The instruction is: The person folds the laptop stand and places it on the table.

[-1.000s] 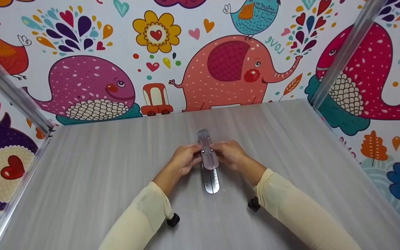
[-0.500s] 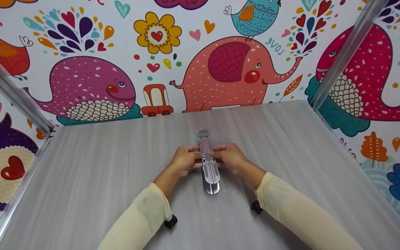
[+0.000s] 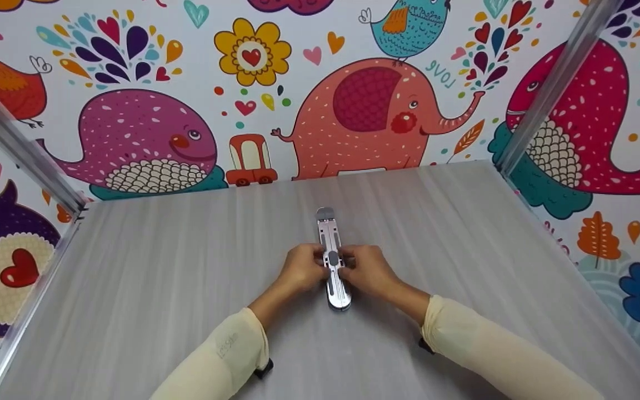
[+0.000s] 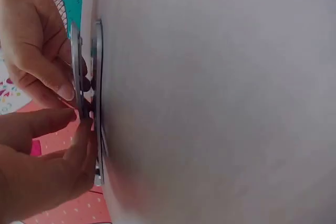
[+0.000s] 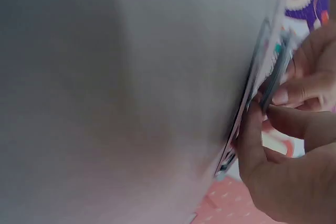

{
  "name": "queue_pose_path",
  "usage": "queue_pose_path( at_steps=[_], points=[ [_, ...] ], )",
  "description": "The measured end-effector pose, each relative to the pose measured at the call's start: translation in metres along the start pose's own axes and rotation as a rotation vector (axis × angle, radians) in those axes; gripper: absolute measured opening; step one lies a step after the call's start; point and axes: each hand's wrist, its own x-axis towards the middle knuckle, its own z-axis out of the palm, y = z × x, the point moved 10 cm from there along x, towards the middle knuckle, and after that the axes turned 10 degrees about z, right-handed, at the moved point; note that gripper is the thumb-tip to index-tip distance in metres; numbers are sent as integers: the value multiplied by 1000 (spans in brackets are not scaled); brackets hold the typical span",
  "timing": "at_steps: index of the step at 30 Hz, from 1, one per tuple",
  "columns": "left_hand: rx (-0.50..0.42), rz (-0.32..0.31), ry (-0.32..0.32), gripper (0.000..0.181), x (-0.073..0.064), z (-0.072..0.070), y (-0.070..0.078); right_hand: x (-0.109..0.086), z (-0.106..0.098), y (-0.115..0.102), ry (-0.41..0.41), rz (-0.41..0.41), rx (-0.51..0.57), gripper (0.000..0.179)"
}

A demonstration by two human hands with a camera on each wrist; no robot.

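Observation:
A slim silver folding metal stand (image 3: 338,291) with rounded ends lies lengthwise on the table in the head view. My left hand (image 3: 301,268) pinches its left side near the middle, and my right hand (image 3: 370,269) pinches the right side opposite. Seen edge-on in the left wrist view, the stand's upper plate (image 4: 77,66) sits between thumbs and fingers, with a narrow gap above the base bar (image 4: 98,61). The right wrist view also has the upper plate (image 5: 278,72) raised slightly off the base. Fingertips cover part of the stand's middle joint.
The wood-grain table (image 3: 159,278) extends around the stand on all sides. Behind it stands a wall (image 3: 303,111) printed with cartoon animals. Metal posts (image 3: 553,83) rise at the table's back corners.
The stand's upper plate has slid and folded toward me, now nearly covering the base's near end. Both hands have moved a little nearer along the stand, while the base stayed in place.

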Motion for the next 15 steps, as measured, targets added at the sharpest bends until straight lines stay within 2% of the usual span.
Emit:
queue_pose_path(
  at_steps=[3,6,11,15],
  points=[
    [174,138,-35,28,-8,5,16,-17,5,-14,5,-151,-173,27],
    [315,199,-86,37,-21,13,27,-34,11,-21,-36,-247,-271,37],
    [461,144,-201,62,-50,29,31,-62,17,-20,-70,-351,-457,70],
    [608,97,-259,71,-71,40,30,-81,21,-18,2,-445,-707,78]
  ],
)
